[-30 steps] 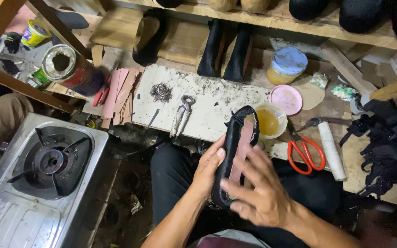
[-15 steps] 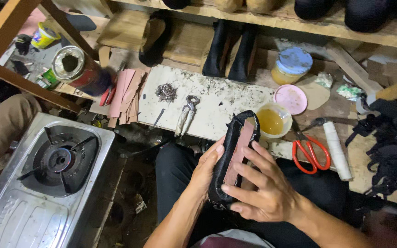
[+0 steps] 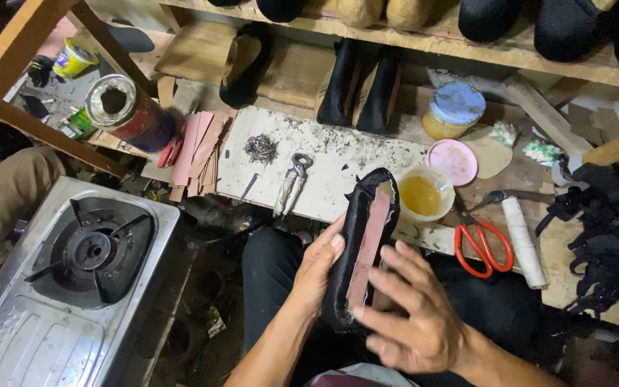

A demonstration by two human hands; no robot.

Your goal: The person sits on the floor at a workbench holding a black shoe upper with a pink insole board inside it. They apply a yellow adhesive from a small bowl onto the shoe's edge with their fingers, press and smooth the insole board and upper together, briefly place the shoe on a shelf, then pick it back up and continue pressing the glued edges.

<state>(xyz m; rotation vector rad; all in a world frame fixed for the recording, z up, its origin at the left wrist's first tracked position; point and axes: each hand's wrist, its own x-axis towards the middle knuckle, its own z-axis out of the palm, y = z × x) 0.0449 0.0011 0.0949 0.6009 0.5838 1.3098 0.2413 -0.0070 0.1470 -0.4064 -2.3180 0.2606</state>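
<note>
You have a black shoe upper [image 3: 358, 244] pulled over a last, sole side up, held over your lap just in front of the white work board [image 3: 324, 168]. A reddish-brown insole strip [image 3: 368, 247] runs down the middle of the underside, with the black lasting margin folded in around it. Your left hand [image 3: 317, 269] is clamped along the shoe's left flank, thumb up near the waist of the sole. Your right hand [image 3: 413, 315] lies over the heel end with its fingers spread, the fingertips pressing at the strip's lower end; it presses rather than grips.

The likeliest trouble is the strip sliding off centre under that fingertip pressure, since only the left hand steadies the shoe and nothing supports it from below. If the left grip eases, the shoe could roll on your thigh and the folded margin may lift or wrinkle.

Just beyond the toe sits an open cup of yellow glue [image 3: 423, 195], uncovered and near the board's edge; a forward push of the toe could tip it or smear the upper. Its pink lid [image 3: 453, 161] lies beside it. Red-handled scissors [image 3: 483, 244] lie just right of your right hand, beside a white roll [image 3: 524, 240]. On the board lie lasting pincers [image 3: 291, 183] and a small heap of tacks [image 3: 260, 148], loose enough to scatter if knocked. A gas stove [image 3: 73, 279] stands to your left, well apart from the shoe.
</note>
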